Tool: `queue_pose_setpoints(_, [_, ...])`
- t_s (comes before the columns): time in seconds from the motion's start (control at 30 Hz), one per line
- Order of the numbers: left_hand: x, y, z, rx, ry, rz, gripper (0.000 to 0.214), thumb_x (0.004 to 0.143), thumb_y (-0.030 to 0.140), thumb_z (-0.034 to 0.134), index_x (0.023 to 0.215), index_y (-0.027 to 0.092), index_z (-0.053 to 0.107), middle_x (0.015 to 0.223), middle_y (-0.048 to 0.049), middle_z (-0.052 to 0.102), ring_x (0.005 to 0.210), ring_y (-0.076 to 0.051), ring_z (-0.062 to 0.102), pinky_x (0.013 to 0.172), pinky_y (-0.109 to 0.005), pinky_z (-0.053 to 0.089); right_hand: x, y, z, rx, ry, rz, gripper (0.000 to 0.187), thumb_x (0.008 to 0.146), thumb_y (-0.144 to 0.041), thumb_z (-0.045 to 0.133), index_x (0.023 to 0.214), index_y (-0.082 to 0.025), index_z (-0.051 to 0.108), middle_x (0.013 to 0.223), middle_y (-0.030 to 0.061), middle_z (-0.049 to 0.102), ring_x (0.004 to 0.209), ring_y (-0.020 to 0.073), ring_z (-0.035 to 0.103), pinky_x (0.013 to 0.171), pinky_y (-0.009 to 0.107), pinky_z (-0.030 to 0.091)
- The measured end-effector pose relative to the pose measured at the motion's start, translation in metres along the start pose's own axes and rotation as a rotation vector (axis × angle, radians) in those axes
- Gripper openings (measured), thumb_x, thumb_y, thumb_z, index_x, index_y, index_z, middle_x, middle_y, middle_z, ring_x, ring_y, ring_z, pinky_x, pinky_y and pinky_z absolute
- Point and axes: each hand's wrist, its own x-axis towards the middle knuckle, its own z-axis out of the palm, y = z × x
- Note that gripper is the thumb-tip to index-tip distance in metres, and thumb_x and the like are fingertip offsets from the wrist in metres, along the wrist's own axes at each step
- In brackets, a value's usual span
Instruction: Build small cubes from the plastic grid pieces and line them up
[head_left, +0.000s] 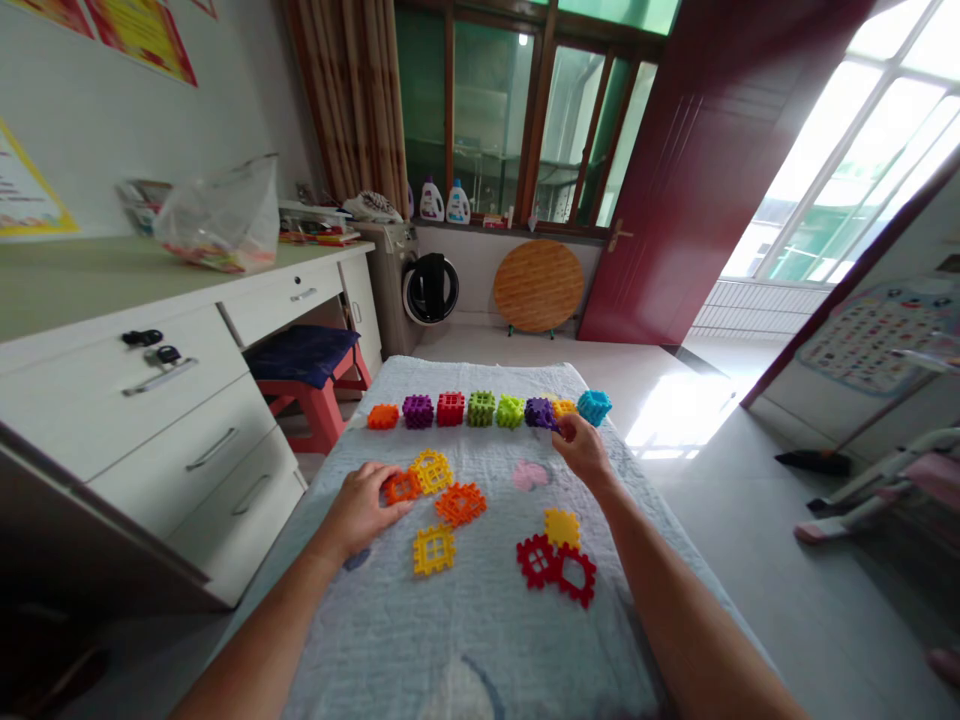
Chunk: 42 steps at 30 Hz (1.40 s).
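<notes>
My left hand rests on the pale blue blanket, its fingers closed on a flat orange plastic tile. My right hand reaches to the far row of assembled cubes and pinches the purple cube beside a yellow-orange piece. The row holds an orange piece, a purple cube, a red cube, two green cubes and a blue cube. Loose flat tiles lie between my hands: yellow, orange, yellow, yellow and two joined red ones.
A white desk with drawers runs along the left, with a plastic bag of pieces on top and a red stool beneath. A washing machine, a round wooden board and a red door stand at the back.
</notes>
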Motion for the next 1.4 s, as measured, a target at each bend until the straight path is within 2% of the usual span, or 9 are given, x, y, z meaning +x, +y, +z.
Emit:
queue_pose_setpoints(0.23, [0.000, -0.001, -0.001, -0.035, 0.024, 0.005, 0.046, 0.065, 0.043, 0.067, 0.103, 0.019, 0.064, 0.099, -0.0066, 0.061, 0.094, -0.025, 0.059, 0.091, -0.039, 0.046, 0.037, -0.002, 0.013, -0.126, 0.025, 0.130, 0.016, 0.067, -0.027, 0.055, 0.079, -0.019, 0.063, 0.068, 0.0006, 0.062, 0.064, 0.0152, 0.055, 0.063, 0.025, 0.039])
queue_pose_setpoints(0.4, [-0.001, -0.003, -0.001, -0.054, 0.043, 0.011, 0.047, 0.066, 0.045, 0.066, 0.105, 0.018, 0.064, 0.099, -0.0065, 0.061, 0.094, -0.025, 0.059, 0.090, -0.039, 0.046, 0.044, 0.001, 0.025, -0.223, 0.027, 0.181, 0.016, 0.070, -0.028, 0.056, 0.081, -0.020, 0.065, 0.074, 0.0026, 0.066, 0.069, 0.0164, 0.057, 0.064, 0.025, 0.039])
queue_pose_setpoints(0.5, [-0.001, -0.004, 0.000, -0.047, 0.045, 0.024, 0.046, 0.067, 0.045, 0.066, 0.105, 0.019, 0.064, 0.097, -0.0058, 0.061, 0.092, -0.024, 0.059, 0.088, -0.039, 0.047, 0.043, -0.001, 0.026, -0.234, 0.029, 0.151, 0.016, 0.072, -0.029, 0.057, 0.082, -0.020, 0.066, 0.074, 0.0032, 0.066, 0.069, 0.0163, 0.057, 0.063, 0.025, 0.039])
queue_pose_setpoints(0.73, [-0.001, -0.001, -0.002, -0.064, 0.025, 0.025, 0.049, 0.069, 0.045, 0.066, 0.109, 0.017, 0.061, 0.100, -0.0069, 0.059, 0.095, -0.024, 0.059, 0.091, -0.040, 0.047, 0.026, -0.010, -0.010, -0.127, 0.062, 0.114, 0.021, 0.075, -0.032, 0.053, 0.084, -0.018, 0.067, 0.074, 0.0037, 0.066, 0.065, 0.0156, 0.056, 0.062, 0.026, 0.039])
queue_pose_setpoints(0.87, [-0.002, 0.003, -0.004, -0.090, 0.018, 0.029, 0.051, 0.067, 0.039, 0.067, 0.113, 0.017, 0.059, 0.102, -0.0070, 0.059, 0.096, -0.024, 0.059, 0.091, -0.040, 0.047, 0.004, -0.018, -0.029, -0.073, -0.087, 0.054, 0.020, 0.074, -0.031, 0.053, 0.082, -0.017, 0.066, 0.068, 0.0014, 0.062, 0.059, 0.0129, 0.052, 0.058, 0.024, 0.037])
queue_pose_setpoints(0.97, [-0.003, 0.006, -0.004, -0.114, 0.017, 0.047, 0.052, 0.067, 0.034, 0.066, 0.116, 0.018, 0.056, 0.106, -0.0070, 0.058, 0.098, -0.023, 0.059, 0.092, -0.040, 0.047, -0.016, -0.024, -0.026, -0.007, -0.292, -0.027, 0.020, 0.074, -0.029, 0.053, 0.082, -0.016, 0.065, 0.063, -0.0009, 0.058, 0.055, 0.0111, 0.048, 0.054, 0.023, 0.034])
queue_pose_setpoints(1.03, [-0.003, 0.008, -0.004, -0.122, 0.023, 0.068, 0.052, 0.067, 0.031, 0.065, 0.117, 0.018, 0.056, 0.107, -0.0071, 0.058, 0.100, -0.023, 0.059, 0.093, -0.040, 0.047, -0.028, -0.025, -0.018, 0.031, -0.352, -0.038, 0.021, 0.074, -0.028, 0.052, 0.085, -0.016, 0.065, 0.062, -0.0016, 0.057, 0.053, 0.0105, 0.047, 0.053, 0.023, 0.034])
queue_pose_setpoints(1.2, [-0.004, 0.011, -0.006, -0.108, 0.061, 0.115, 0.050, 0.068, 0.025, 0.063, 0.117, 0.020, 0.055, 0.109, -0.0068, 0.058, 0.104, -0.024, 0.056, 0.098, -0.041, 0.043, -0.044, -0.020, 0.000, 0.020, -0.344, -0.026, 0.021, 0.074, -0.025, 0.050, 0.084, -0.015, 0.066, 0.062, -0.0013, 0.058, 0.055, 0.0111, 0.049, 0.055, 0.023, 0.035])
queue_pose_setpoints(1.4, [-0.006, 0.023, -0.010, -0.115, 0.072, 0.154, 0.043, 0.070, 0.033, 0.066, 0.111, 0.020, 0.057, 0.104, -0.0059, 0.057, 0.099, -0.023, 0.055, 0.095, -0.041, 0.045, -0.043, -0.017, 0.003, -0.016, -0.361, -0.025, 0.021, 0.074, -0.025, 0.052, 0.086, -0.017, 0.067, 0.066, -0.0006, 0.062, 0.059, 0.0121, 0.053, 0.057, 0.023, 0.035])
